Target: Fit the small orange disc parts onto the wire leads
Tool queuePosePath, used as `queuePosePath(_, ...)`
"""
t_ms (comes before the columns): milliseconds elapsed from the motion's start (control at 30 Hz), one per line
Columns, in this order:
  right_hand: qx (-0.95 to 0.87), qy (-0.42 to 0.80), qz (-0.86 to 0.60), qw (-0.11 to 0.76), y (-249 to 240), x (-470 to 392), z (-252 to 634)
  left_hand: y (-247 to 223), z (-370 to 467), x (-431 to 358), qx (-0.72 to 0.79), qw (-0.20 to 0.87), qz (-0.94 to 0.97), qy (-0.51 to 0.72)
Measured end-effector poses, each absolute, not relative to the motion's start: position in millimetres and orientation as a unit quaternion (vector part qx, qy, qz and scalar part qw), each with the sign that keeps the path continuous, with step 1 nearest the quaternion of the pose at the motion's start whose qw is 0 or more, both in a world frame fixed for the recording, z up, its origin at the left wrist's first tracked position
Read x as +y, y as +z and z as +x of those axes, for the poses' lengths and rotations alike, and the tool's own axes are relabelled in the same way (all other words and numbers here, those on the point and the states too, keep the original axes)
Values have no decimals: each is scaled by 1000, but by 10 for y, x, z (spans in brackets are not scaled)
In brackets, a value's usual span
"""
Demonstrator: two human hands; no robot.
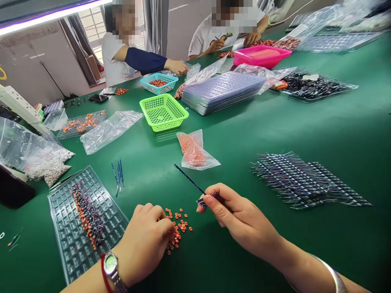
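Note:
My right hand (241, 215) pinches a thin dark blue strip (189, 178), which points up and to the left. A small bunch of fine purple wires (202, 202) sticks out between the same thumb and fingers. My left hand (149, 238) is curled down at a loose pile of small orange ring-shaped parts (180, 228); its fingertips are hidden, so what they hold cannot be made out. Left of it, a dark compartment tray (69, 240) bears a row of wired pieces with orange ends (87, 215). Several blue strips (118, 175) lie beyond the tray.
Wired strips (305, 179) lie at right. Ahead are a bag of orange parts (195, 152), a green basket (165, 124), stacked clear trays (220, 95) and a pink basket (259, 61). Two people sit across the table. A bag of pale beads (53, 169) is at left.

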State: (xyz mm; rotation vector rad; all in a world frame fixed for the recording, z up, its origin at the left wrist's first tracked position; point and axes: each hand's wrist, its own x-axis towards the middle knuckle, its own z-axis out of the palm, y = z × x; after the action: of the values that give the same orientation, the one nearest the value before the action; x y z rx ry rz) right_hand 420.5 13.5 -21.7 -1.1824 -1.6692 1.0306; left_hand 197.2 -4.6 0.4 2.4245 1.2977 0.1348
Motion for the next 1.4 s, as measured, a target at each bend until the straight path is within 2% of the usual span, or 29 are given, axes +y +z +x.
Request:
queuePosePath(200, -667, 425, -465, 398, -225, 131, 4199, -15, 1975, -70, 468, 196, 860, 57)
queuePosePath(467, -753, 479, -364, 267, -228, 48, 4082, -19, 1896, -142, 472, 228, 849, 66)
queuePosePath(567, -765, 476, -358, 244, -249, 23, 4058, -36, 1870, -188, 463, 224, 853, 90)
queuePosePath(833, -760, 480, -356, 254, -253, 29, 4002, -90, 1845, -268, 421, 150, 886, 119)
queuePosePath(1100, -723, 449, -419, 315, -260, 79, 4052, -75, 1811, -266, 445, 169, 867, 149)
queuePosePath(1400, -756, 428, -405, 284, -264, 85, 4070, -69, 1898, -235, 424, 121, 887, 134)
